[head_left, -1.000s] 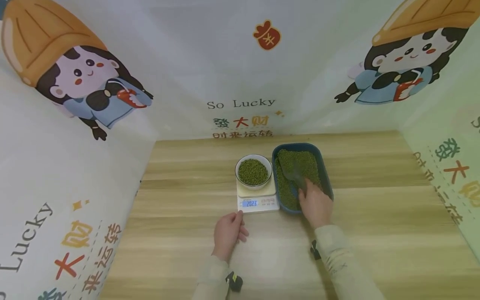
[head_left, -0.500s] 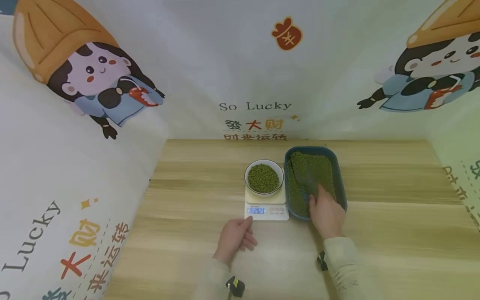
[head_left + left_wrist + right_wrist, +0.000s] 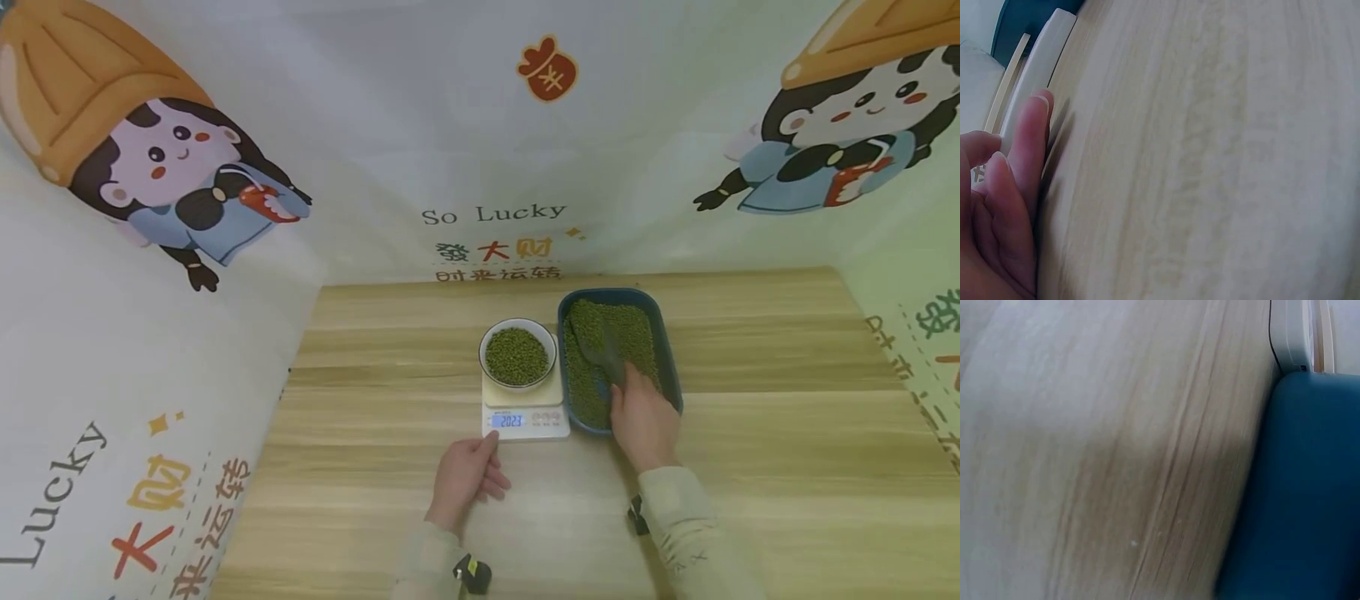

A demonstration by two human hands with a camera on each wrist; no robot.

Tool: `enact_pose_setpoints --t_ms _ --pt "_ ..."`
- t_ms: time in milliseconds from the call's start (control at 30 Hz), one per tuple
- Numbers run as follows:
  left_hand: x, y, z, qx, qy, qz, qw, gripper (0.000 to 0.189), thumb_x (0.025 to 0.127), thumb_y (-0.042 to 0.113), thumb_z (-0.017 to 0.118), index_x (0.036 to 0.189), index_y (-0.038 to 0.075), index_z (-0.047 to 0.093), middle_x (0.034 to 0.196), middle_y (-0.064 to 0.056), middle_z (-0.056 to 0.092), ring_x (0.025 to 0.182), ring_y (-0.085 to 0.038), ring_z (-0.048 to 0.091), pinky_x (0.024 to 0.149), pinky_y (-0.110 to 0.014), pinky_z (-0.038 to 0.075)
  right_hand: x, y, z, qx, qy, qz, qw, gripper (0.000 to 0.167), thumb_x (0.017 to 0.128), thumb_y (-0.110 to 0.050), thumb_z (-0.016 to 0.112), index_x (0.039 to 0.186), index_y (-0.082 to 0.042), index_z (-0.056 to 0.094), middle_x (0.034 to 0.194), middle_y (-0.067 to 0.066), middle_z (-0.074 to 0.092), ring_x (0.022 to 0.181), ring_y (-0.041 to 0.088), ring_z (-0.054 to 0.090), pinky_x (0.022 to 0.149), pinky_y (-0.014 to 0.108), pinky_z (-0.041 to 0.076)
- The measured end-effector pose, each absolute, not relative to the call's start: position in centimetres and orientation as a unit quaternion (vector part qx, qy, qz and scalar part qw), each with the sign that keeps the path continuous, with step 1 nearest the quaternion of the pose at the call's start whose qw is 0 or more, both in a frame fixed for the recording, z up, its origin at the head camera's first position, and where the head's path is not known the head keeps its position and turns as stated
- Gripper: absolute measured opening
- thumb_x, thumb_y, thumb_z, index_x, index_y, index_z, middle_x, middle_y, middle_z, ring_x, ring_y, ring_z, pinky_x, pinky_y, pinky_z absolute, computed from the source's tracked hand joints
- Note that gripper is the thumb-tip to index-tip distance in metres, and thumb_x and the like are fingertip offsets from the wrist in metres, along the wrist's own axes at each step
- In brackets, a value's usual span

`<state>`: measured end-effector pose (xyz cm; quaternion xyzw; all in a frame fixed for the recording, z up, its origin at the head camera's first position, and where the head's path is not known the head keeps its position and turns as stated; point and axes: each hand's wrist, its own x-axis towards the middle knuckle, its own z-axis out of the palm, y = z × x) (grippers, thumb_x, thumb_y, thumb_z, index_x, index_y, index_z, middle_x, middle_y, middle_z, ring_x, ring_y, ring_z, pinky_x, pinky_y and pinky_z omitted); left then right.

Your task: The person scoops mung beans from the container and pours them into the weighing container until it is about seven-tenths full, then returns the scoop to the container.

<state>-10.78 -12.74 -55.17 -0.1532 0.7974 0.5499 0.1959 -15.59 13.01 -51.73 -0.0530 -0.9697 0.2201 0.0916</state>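
Note:
In the head view my right hand [image 3: 645, 421] grips the handle of a dark translucent scoop [image 3: 609, 357], whose blade lies within a blue tray [image 3: 672, 375] of small green beans [image 3: 633, 325]. A heap of beans sits on the scoop's blade. To the left, a white bowl [image 3: 550, 377] with a dark rim, filled with green beans, stands on a kitchen scale [image 3: 555, 427] with a lit display. My left hand [image 3: 465, 479] rests at the scale's front left edge, thumb touching it and fingers loosely bent. The right wrist view shows the tray's outer wall [image 3: 1310, 487], no hand.
Everything stands on a wood-grain table [image 3: 375, 417]. Printed cloth walls [image 3: 480, 150] with cartoon figures enclose its back and both sides. The tray stands close beside the scale's right edge.
The head view shifts slightly one way, then back. Within the tray, the scoop has tilted a little and its heap of beans shows more clearly. My left hand stays by the scale.

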Motion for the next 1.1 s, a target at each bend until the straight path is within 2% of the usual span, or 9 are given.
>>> enact_pose_setpoints --t_ms 167,333,700,967,1100 --pt "-10.60 -12.75 -55.31 -0.161 0.797 0.550 0.192 0.057 0.083 0.059 0.044 0.077 0.005 0.058 0.060 -0.007 0.064 0.049 -0.021 0.062 0.040 -0.029 0.047 -15.60 12.88 -51.77 -0.042 -0.970 0.222 0.092 0.042 0.090 -0.024 0.051 0.126 -0.003 0.044 0.095 0.019 0.059 0.069 0.031 0.059 0.054 0.043 0.047" --pt "-10.58 -12.66 -55.33 -0.159 0.795 0.554 0.189 0.056 0.084 0.058 0.044 0.077 0.005 0.058 0.061 -0.007 0.064 0.049 -0.021 0.062 0.040 -0.029 0.047 -15.53 12.93 -51.84 -0.037 -0.968 0.220 0.116 0.042 0.088 -0.023 0.053 0.124 -0.004 0.046 0.090 0.017 0.059 0.063 0.028 0.057 0.050 0.040 0.045" --pt "-10.64 -12.47 -55.46 -0.156 0.795 0.554 0.191 0.057 0.083 0.060 0.044 0.077 0.005 0.058 0.061 -0.007 0.064 0.050 -0.021 0.062 0.040 -0.028 0.047 -15.06 13.26 -52.06 -0.027 -0.960 0.233 0.155 0.041 0.087 -0.021 0.056 0.124 -0.004 0.047 0.088 0.017 0.059 0.060 0.027 0.055 0.049 0.039 0.045" --pt "-10.66 -12.58 -55.28 -0.146 0.801 0.549 0.189 0.057 0.084 0.060 0.043 0.076 0.005 0.058 0.061 -0.007 0.064 0.050 -0.021 0.062 0.041 -0.029 0.047 -14.90 13.21 -52.14 -0.036 -0.960 0.242 0.133 0.043 0.088 -0.023 0.054 0.126 -0.005 0.045 0.092 0.016 0.059 0.060 0.024 0.054 0.048 0.036 0.044" --pt "-10.59 -12.65 -55.27 -0.143 0.803 0.547 0.186 0.057 0.084 0.059 0.043 0.076 0.005 0.058 0.061 -0.007 0.064 0.050 -0.021 0.062 0.041 -0.029 0.048 -14.85 13.21 -52.33 -0.031 -0.959 0.243 0.140 0.043 0.087 -0.022 0.055 0.126 -0.005 0.045 0.092 0.016 0.059 0.059 0.023 0.053 0.047 0.035 0.043"
